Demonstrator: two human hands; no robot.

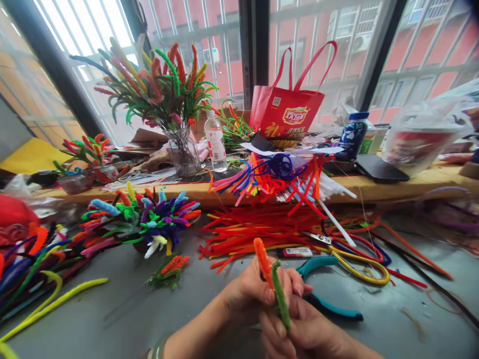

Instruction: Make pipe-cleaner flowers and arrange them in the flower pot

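My left hand (pixel 243 290) pinches a short, thick orange pipe cleaner (pixel 262 259), which points up out of the fingers. Against it, a green pipe cleaner (pixel 282 301) bends down like a leaf. My right hand (pixel 305 326) is closed on the lower part of the green piece, its fingers touching those of the left. Where the two pieces meet is partly covered by the fingers. Just right of the hands lie teal-handled pliers (pixel 318 262). A small orange and green pipe-cleaner piece (pixel 171 269) rests on the grey table to the left.
Red pipe cleaners (pixel 254 229) spread behind the hands, near yellow-handled scissors (pixel 364 269). Multicoloured pipe cleaners (pixel 149 214) bunch at left. On the wooden ledge (pixel 434 182) stand a glass vase (pixel 183 154), a water bottle (pixel 215 144) and a red bag (pixel 286 112).
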